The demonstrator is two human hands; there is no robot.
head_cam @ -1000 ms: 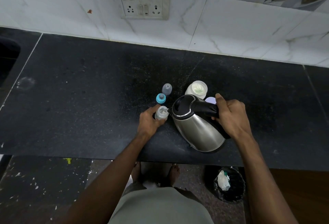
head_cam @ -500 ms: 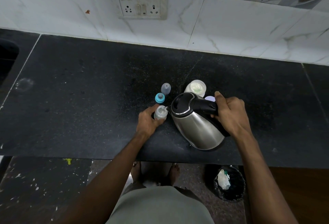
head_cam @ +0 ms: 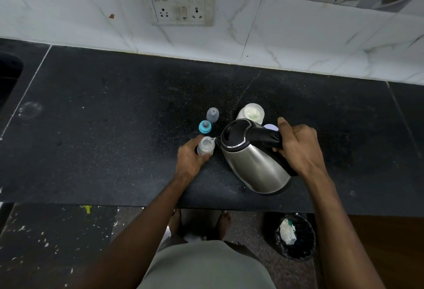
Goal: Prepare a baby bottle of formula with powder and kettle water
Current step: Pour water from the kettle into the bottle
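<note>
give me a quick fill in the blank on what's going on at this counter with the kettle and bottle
1. The right hand tilts the steel kettle by its black ____.
2. The left hand steadies the open baby bottle, which stands on the ____ countertop.
3. The kettle's spout points into the mouth of the ____.
4. Behind the bottle stands a nipple ring coloured ____.

Missing words: handle; black; bottle; blue

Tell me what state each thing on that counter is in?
Kettle: tilted, spout at bottle mouth, lid shut.
Bottle: open, upright, gripped.
Teat ring: off, on counter.
Clear cap: off, standing.
Powder jar: open.
Left hand: steadying bottle.
Right hand: gripping kettle handle.
</note>
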